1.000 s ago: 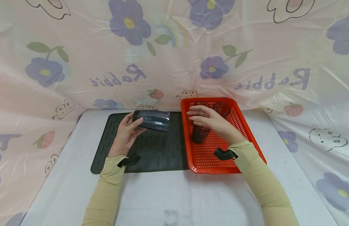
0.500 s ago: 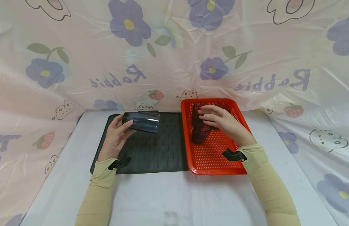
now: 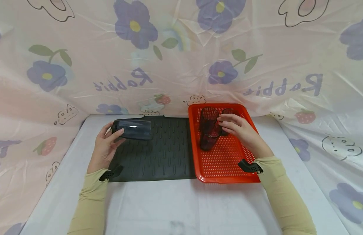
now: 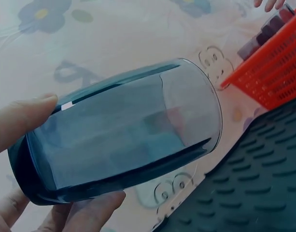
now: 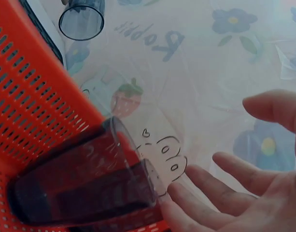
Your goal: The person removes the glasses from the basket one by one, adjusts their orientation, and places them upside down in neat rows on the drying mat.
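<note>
My left hand (image 3: pixel 104 145) grips a dark blue tinted drinking glass (image 3: pixel 133 129) near its base, thumb on the near side and fingers beneath. The glass lies sideways in the air over the left part of the black mat, its mouth facing right; the left wrist view shows its clear walls (image 4: pixel 119 130). My right hand (image 3: pixel 243 132) is held with relaxed fingers over the red basket (image 3: pixel 225 178), holding nothing. Close to its fingertips are several dark glasses in the basket, among them a front one (image 3: pixel 209 141) and a back one (image 3: pixel 209 114). In the right wrist view a glass (image 5: pixel 85 179) leans against the basket wall.
The black ridged mat (image 3: pixel 166 156) lies on the white-covered table (image 3: pixel 157 205), with the red basket at its right side. A patterned curtain (image 3: pixel 175 75) hangs behind the table and along both sides.
My left hand has carried the glass leftward across the mat. My right hand has drawn back to the right, uncovering more of the glasses in the basket.
</note>
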A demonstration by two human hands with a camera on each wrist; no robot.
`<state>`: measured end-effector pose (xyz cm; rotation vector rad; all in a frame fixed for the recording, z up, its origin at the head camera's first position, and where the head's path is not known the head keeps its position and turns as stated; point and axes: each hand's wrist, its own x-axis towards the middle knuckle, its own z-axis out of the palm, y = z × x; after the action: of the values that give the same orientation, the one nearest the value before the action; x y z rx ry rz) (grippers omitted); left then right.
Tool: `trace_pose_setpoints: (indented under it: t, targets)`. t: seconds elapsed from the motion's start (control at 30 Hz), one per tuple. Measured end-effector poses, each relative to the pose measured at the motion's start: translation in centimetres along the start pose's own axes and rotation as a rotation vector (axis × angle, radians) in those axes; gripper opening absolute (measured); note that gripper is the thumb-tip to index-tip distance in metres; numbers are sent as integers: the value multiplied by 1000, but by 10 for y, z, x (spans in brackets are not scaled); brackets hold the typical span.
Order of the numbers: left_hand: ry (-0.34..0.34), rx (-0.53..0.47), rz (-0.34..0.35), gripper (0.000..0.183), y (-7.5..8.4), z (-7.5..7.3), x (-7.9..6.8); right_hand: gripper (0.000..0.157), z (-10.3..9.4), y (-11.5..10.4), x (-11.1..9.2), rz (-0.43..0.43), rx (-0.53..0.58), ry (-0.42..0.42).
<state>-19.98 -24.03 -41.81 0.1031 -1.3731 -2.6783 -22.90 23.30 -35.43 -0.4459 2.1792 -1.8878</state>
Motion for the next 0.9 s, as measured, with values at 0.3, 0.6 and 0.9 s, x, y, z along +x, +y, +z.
trace_pose_setpoints:
  t: [0.3,0.6,0.9]
  targets:
    - [61,108,33,67,11,-21,-5,50,-4,13,0,14,-81,42]
    - [154,190,74,69,23,-35,-10,52,-2,16,3,26,-204,74]
    - [164,219,107,73,26,-44,-12,51,1,20,6,40,-213,66]
